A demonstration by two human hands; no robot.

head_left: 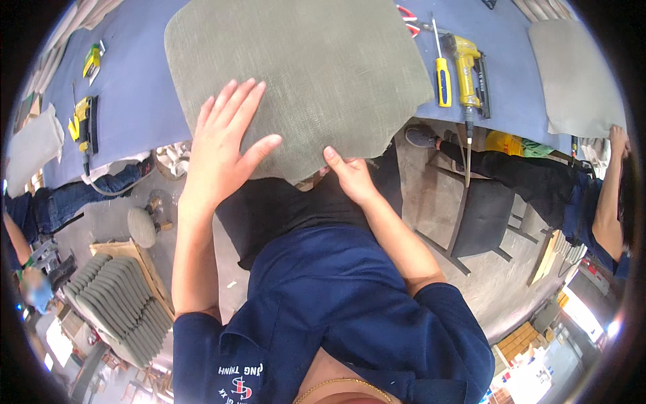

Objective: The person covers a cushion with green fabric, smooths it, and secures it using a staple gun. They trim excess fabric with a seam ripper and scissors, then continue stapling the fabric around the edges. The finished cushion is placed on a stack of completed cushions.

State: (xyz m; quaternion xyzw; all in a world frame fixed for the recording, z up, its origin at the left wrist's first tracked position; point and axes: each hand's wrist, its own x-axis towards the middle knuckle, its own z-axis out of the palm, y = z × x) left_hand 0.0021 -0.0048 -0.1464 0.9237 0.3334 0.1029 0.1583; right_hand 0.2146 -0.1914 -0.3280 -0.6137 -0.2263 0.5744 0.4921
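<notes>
A grey-green fabric-covered seat pad [296, 74] lies before me, its near edge overhanging the blue table and my lap. My left hand [229, 138] rests flat on its left part, fingers stretched out and thumb apart. At the near edge, right of the middle, my right hand [350, 176] grips the pad with the thumb on top; its other fingers are mostly hidden underneath. To the right of the pad lie a screwdriver [443, 82] with a yellow and blue handle, a yellow staple gun [465, 67] and a red-handled hand tool [408, 20], partly covered by the pad.
The blue-covered table [141, 74] bears another yellow staple gun [83, 126] and a small green-yellow box [92, 62] at left. A co-worker's hand [618, 140] touches a grey piece [575, 77] at right. Similar pads [118, 303] stand stacked lower left; a black chair [481, 215] lies right.
</notes>
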